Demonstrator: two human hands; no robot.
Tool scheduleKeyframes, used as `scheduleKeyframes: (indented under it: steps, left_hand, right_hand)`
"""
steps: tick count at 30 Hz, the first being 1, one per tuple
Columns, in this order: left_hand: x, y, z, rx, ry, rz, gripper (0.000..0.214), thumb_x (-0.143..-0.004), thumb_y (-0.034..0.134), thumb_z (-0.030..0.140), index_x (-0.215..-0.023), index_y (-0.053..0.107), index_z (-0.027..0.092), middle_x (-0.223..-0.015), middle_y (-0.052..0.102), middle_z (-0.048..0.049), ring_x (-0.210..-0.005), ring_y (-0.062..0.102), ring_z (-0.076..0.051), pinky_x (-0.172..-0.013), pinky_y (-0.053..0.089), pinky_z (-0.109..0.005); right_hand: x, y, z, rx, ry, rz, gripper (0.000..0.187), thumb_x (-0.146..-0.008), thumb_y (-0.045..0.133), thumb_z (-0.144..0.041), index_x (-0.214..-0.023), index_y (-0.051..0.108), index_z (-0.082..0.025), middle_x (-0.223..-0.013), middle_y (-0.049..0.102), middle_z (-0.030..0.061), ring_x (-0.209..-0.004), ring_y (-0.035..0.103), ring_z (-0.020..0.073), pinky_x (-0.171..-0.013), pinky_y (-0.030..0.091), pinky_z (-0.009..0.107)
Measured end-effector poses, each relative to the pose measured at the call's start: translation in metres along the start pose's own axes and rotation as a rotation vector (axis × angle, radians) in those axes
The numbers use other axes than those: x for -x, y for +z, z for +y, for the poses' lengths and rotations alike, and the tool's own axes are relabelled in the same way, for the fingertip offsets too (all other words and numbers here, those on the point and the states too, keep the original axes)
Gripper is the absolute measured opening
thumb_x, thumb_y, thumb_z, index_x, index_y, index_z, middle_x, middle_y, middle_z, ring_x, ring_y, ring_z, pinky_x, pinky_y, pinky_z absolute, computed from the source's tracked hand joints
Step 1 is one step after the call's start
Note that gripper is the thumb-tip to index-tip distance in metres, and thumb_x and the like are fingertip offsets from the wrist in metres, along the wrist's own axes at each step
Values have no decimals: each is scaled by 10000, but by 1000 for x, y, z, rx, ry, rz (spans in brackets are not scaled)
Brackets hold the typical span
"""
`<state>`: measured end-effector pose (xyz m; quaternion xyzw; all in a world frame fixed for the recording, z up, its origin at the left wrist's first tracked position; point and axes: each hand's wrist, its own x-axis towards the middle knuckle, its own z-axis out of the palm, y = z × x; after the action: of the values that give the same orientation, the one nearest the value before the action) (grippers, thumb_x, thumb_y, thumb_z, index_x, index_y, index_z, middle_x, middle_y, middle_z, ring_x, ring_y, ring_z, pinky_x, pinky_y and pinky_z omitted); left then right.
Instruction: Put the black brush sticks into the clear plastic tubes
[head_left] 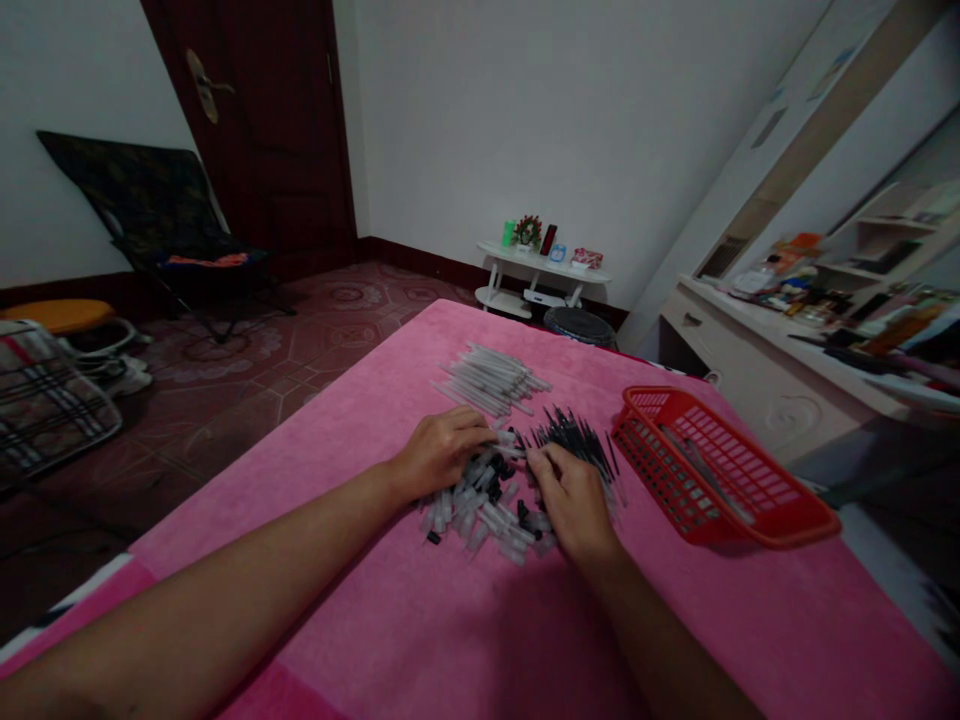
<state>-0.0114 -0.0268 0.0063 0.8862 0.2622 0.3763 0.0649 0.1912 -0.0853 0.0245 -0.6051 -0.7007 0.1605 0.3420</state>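
Both bare arms are stretching forward, the left forearm [247, 590] slanting in from the lower left, the right forearm [660, 640] rising from below. The left hand [439, 455] is lying palm down, fingers curled under. The right hand [574, 505] is resting just beside it, back upward, fingers bent toward its partner.

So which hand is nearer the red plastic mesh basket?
Right. The right hand rests just left of the red plastic mesh basket, apart from it; the left hand sits farther left.

Dim indoor light, soft shadows, wide-angle edge distortion, slight blur throughout.
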Motion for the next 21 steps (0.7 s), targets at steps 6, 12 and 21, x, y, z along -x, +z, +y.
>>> scheduleKeyframes:
  steps: [6,12,21]
  left_hand:
    - [1,-1,-1,-11,-4,-23,245,-841,482,123,-1017,637,194,-875,622,-59,-825,564,-154,-677,442,-242]
    - [-1,-1,1,-20,6,-32,230,-860,471,162,-1014,640,193,-864,624,-67,-821,566,-153,-674,447,-243]
    - [1,-1,1,-3,14,-48,253,-840,494,124,-1040,631,197,-887,628,-60,-822,560,-153,-672,430,-239]
  right_hand:
    - [0,1,3,26,-83,-11,220,-868,485,-362,-824,608,-184,-745,652,29,-635,564,147,-573,376,229]
    - [1,0,3,119,-56,-31,317,-888,440,-428,-762,611,-192,-655,628,22,-595,555,155,-544,348,234]
    - [1,0,1,149,-49,-54,379,-914,384,-424,-687,589,-200,-596,598,9,-574,548,154,-539,330,236]
